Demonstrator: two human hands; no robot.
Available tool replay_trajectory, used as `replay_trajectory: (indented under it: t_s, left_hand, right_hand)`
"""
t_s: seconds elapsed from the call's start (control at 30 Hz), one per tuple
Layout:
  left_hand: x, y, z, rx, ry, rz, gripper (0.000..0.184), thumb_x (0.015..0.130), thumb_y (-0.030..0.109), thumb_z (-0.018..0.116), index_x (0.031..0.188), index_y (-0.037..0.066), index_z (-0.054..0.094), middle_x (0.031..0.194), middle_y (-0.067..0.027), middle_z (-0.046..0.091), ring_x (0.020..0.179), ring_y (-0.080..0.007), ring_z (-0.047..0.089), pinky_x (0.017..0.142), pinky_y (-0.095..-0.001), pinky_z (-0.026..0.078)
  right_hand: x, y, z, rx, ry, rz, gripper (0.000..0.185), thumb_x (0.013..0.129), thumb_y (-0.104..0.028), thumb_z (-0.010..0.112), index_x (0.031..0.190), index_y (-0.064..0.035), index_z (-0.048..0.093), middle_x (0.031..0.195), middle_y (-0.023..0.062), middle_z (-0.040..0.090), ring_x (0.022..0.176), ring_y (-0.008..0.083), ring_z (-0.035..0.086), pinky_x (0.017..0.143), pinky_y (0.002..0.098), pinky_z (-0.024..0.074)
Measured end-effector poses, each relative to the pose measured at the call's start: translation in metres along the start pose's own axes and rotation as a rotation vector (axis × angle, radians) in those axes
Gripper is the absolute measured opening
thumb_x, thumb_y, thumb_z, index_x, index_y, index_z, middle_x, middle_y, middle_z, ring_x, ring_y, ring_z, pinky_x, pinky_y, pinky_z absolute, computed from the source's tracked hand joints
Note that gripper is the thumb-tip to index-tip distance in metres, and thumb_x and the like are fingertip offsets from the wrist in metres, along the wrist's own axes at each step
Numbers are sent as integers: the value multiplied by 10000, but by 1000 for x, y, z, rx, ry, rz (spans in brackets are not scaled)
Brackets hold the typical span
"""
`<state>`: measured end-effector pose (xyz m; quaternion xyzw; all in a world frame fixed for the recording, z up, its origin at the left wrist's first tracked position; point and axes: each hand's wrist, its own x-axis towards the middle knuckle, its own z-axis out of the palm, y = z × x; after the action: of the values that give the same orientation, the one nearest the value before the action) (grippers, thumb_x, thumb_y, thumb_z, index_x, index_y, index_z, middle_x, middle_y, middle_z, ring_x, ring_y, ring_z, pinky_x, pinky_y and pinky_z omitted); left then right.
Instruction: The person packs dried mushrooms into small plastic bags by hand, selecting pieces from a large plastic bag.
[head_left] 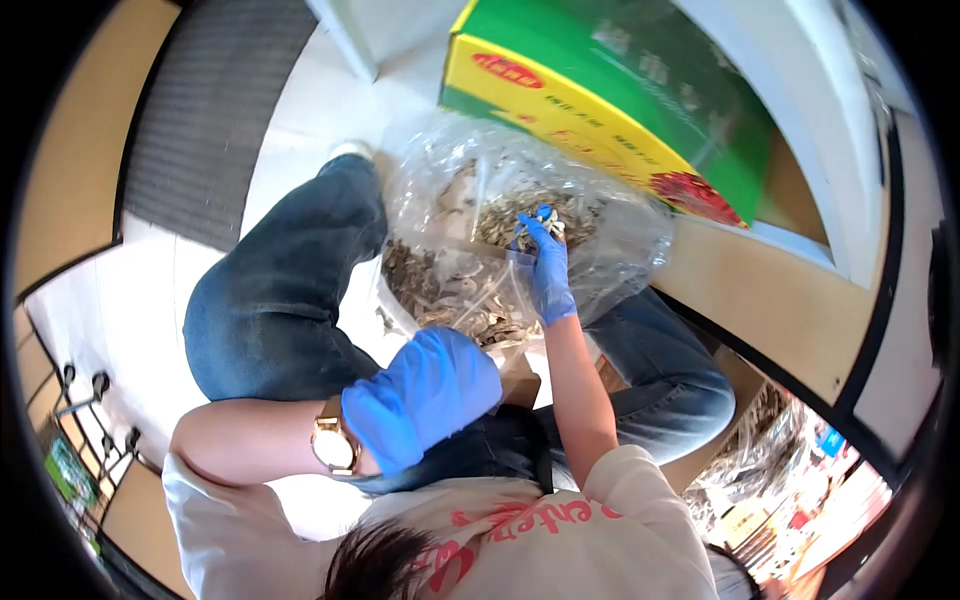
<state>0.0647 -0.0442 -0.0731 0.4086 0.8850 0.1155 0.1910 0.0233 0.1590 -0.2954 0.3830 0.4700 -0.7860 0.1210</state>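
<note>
Dried slices [492, 228] lie heaped in a large clear plastic bag [640, 235] on the floor between a seated person's denim-clad legs [270, 300], as the blue-gloved right hand [550, 268] reaches into the heap, its fingers closed on a few pale pieces [556, 228]. A clear zip bag [465, 290] of similar slices sits just beside it, nearer the body. The left hand [425, 395], covered by a loose blue glove above a gold-toned watch [335, 446], is over the lap; its grip cannot be made out. Beyond the large bag is a green-and-yellow carton [600, 115].
</note>
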Motion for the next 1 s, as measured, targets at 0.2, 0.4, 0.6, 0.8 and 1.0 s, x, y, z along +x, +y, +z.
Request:
replay_trajectory:
  t_s: [0.2,0.4,0.6,0.8,1.0]
  left_hand:
    - [28,2,-9,-158,-29,269,53,686,113,575,719,83,603,643,-96,590,653,-241,627,539,-350,475]
    - [63,-6,2,240,-26,424,121,725,181,576,621,132,614,620,-83,587,575,-246,615,488,-368,461]
    - [47,-8,3,333,27,419,83,731,136,560,662,117,602,616,-94,560,570,-260,585,505,-388,451]
    - [50,-3,-4,281,-18,422,107,762,51,507,724,133,565,664,-115,561,623,-280,577,544,-394,461]
    - [38,3,-20,380,-26,412,93,795,106,522,722,136,572,675,-83,582,621,-212,590,512,-345,463]
  right_hand:
    - [-82,-75,-27,241,-99,-334,211,848,-111,592,1052,-121,544,971,22,585,847,116,559,705,287,475]
    - [-135,-80,-22,-330,-208,-762,307,815,-129,649,1095,-60,544,1005,29,563,927,129,535,816,290,454]
    - [-166,-70,-20,-949,-471,-759,333,809,-147,637,1118,-57,551,1055,140,560,981,288,559,840,335,455]
    - [-178,-83,-9,-982,-534,-790,224,842,-165,574,1035,-55,607,952,170,607,868,332,596,749,380,473]
    - [-202,-106,-3,-1115,-386,-819,204,854,-203,546,989,-80,638,878,146,632,800,326,601,708,392,473]
